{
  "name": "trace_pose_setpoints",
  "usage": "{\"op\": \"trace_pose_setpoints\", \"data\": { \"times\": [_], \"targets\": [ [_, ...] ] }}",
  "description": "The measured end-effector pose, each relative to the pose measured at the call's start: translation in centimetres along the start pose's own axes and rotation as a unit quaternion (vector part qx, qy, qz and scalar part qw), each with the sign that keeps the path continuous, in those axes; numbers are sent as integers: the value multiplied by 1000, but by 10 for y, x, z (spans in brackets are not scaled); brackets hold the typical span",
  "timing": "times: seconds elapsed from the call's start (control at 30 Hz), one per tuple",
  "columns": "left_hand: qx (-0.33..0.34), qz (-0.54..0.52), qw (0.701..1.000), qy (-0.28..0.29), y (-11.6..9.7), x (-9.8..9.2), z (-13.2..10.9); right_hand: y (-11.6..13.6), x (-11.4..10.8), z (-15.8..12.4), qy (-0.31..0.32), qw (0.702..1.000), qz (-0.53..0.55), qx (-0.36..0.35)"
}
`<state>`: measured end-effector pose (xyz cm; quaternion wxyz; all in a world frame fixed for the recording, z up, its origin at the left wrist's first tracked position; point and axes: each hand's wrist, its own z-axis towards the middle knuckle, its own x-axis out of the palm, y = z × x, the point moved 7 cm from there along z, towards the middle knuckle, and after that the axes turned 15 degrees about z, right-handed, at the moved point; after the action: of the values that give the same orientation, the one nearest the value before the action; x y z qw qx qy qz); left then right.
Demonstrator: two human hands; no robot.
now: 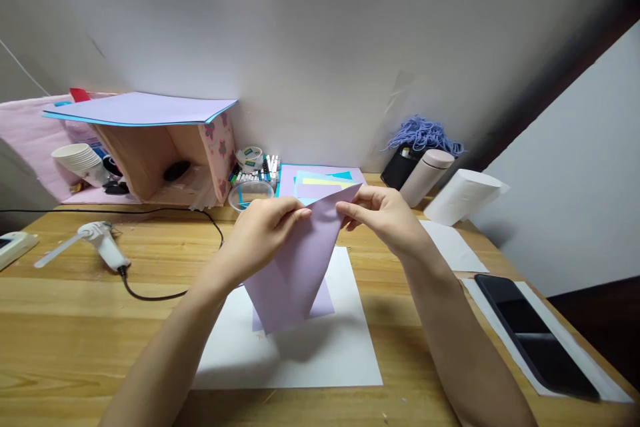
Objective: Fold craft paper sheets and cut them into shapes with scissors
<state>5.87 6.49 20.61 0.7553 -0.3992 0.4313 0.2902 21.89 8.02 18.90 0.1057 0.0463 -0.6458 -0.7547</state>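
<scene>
- Head view, far left: a white device (17, 248) is cut off by the frame; behind it, a stack of paper cups (80, 163) leans over.
- Next, a white glue gun (107, 247) lies on the wooden table (75, 353), its black cable (155, 298) curving off to the right.
- Behind that stands an open-fronted box (219, 153) with a patterned side; lilac and blue sheets (145, 109) lie across its top.
- Just right of the box are tape rolls (249, 158), markers (273, 167) and a clear round container (253, 195).
- The left hand (273, 223) pinches the upper edge of a lilac sheet (305, 260), thumb on the near face; its other fingertips are hidden.
- That sheet hangs tilted between both hands, above a white sheet (345, 360); more lilac paper (323, 300) shows behind its lower end.
- The right hand (377, 213) grips near the sheet's upper right corner, thumb against fingers.
- Beyond, blue yarn (423, 133) tops a black holder (397, 170), beside a tumbler (427, 177) and a paper roll (465, 197).
- Far right, a black phone (537, 333) rests on white paper (575, 347).
</scene>
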Motion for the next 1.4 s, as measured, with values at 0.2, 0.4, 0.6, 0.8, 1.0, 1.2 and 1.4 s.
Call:
{"op": "trace_pose_setpoints", "data": {
  "times": [0.2,0.4,0.6,0.8,1.0,1.2,1.4],
  "targets": [
    [0,28,1000,-11,-1,0,1,-7,4,2,24,999,36,3],
    [6,50,999,14,1,1,2,-13,6,6,41,998,41,1],
    [12,49,998,26,3,2,3,-9,2,8,4,998,57,-28],
    [23,27,999,22,4,2,4,-16,-4,11,-40,992,117,-24],
    [-7,29,1000,1,10,-1,5,-24,18,8,64,992,91,53],
    [-12,16,1000,-10,13,0,7,-30,22,7,63,992,87,73],
    [-22,12,999,25,16,4,8,-36,24,7,79,993,35,80]
  ]
}}
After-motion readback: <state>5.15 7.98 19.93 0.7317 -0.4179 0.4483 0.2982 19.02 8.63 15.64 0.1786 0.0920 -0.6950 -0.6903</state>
